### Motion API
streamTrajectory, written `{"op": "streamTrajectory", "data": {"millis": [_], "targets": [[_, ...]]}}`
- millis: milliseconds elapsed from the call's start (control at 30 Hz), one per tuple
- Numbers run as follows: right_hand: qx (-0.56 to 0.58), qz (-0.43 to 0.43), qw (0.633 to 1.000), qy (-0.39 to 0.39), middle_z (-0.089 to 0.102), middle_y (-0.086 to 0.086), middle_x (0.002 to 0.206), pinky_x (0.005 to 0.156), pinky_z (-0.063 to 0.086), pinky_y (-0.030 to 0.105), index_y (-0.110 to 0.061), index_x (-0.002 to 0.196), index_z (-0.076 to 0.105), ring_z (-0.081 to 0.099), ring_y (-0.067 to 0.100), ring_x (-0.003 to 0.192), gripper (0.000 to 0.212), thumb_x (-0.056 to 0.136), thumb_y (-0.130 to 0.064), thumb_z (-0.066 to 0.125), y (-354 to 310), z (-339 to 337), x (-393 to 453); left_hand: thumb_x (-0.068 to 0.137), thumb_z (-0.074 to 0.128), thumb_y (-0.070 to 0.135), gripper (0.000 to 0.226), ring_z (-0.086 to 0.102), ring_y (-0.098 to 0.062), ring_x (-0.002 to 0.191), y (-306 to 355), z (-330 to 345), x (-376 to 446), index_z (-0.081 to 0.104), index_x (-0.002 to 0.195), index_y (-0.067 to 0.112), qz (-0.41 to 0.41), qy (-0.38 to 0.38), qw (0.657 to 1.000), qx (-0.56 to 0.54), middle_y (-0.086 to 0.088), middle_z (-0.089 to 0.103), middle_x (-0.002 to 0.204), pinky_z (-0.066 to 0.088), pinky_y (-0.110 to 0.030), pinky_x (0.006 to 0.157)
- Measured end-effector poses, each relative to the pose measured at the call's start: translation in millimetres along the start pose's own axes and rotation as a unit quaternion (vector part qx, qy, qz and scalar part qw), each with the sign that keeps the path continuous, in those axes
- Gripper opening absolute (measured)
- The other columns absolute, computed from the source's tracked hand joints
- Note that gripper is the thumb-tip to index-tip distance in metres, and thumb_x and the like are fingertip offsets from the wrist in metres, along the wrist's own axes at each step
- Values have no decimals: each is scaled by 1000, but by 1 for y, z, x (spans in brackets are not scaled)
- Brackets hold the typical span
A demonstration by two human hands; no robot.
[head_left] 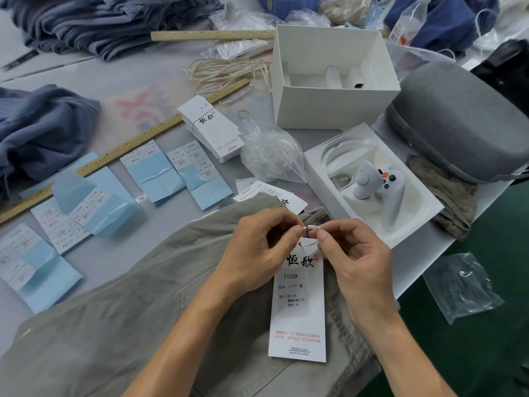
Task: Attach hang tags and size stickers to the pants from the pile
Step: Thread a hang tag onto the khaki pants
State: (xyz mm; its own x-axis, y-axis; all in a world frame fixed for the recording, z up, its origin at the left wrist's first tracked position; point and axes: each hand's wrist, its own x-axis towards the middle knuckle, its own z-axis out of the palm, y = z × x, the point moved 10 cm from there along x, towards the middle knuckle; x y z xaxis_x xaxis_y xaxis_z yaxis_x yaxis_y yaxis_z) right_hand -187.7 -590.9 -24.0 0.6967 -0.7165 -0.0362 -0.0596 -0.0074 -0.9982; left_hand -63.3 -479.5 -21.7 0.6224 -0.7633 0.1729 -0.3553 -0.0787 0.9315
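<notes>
Both hands, left hand [257, 247] and right hand [355, 262], pinching fastener [311, 227], its loop half hidden behind fingers.

Both forearms are bare right up to the frame's lower edge, with no sleeve showing. The left hand [257, 247] and right hand [357, 259] wear nothing; fingernails are short.

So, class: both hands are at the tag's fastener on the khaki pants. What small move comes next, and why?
Probably push the two ends of the white fastener together to lock it: the left hand and right hand each pinch one end, and the hang tag already hangs from its loop.
</notes>
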Motion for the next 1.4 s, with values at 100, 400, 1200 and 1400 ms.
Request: {"op": "streamTrajectory", "data": {"millis": [100, 400, 1200, 1400], "targets": [[27, 9, 999, 13, 77, 9, 93, 76, 58, 24, -20, 91, 73, 74, 25, 88, 11, 88, -10, 77, 3, -2, 0, 96, 66, 21, 7, 60, -11, 69, 0, 0, 0, 71, 91, 22, 0, -3, 1000, 3, 15, 65, 78, 40, -16, 63], [35, 2, 999, 6, 76, 4, 96, 75, 57, 23, -22, 104, 79, 70, 16, 82, 20, 89, -9, 75, 4, -2, 4, 95, 67, 21, 6, 61, -8, 71, 0, 1, -1, 72, 92, 19, -2, -2, 1000, 12, 17, 64, 78, 41, -18, 64], [26, -3, 999, 21, 78, 9, 97, 79, 59, 27, -21, 98, 68, 75, 27, 92, 5, 95, -17, 68, -3, -3, 2, 94, 66, 21, 8, 60, -11, 71, 3, 0, 0, 72, 91, 18, -6, -3, 1000, 19, 11, 67, 78, 41, -19, 63], [10, -26, 999, 23, 73, 1, 87, 74, 55, 21, -22, 94, 73, 67, 11, 81, 12, 89, -12, 74, -12, -3, 3, 94, 65, 24, 8, 63, -8, 76, 0, 0, -1, 73, 93, 20, -12, -5, 999, 29, 14, 69, 82, 42, -17, 66]]}}
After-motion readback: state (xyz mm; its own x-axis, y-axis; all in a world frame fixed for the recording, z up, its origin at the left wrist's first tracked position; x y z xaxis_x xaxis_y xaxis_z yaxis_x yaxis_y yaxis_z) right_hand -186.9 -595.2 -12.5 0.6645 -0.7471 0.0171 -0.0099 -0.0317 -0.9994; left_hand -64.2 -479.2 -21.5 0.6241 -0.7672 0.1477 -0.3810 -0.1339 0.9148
